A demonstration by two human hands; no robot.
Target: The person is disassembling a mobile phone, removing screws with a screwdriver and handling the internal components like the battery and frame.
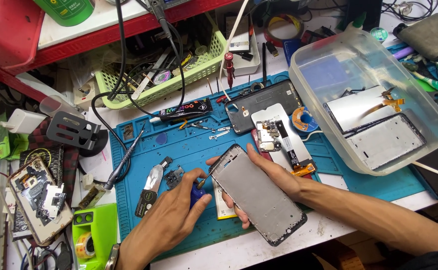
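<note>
My left hand [171, 212] grips a small blue-handled screwdriver [197, 192], its tip touching the upper left corner of a phone frame. My right hand [274, 172] holds that grey phone frame [256, 192] from beneath, thumb on its top edge, tilted over the blue work mat [189, 145]. A thin yellow-edged battery [224, 207] lies under the frame. Just beyond the right hand lie a circuit board [268, 135] on a white plate and a dark phone back cover [264, 102].
A clear plastic tub [429, 107] with screen parts stands at the right. A green basket [179, 80] of tools sits at the back. A soldering pen [124, 162], metal tweezers [151, 187], another opened phone [39, 197] and green tape dispenser [91, 232] lie left.
</note>
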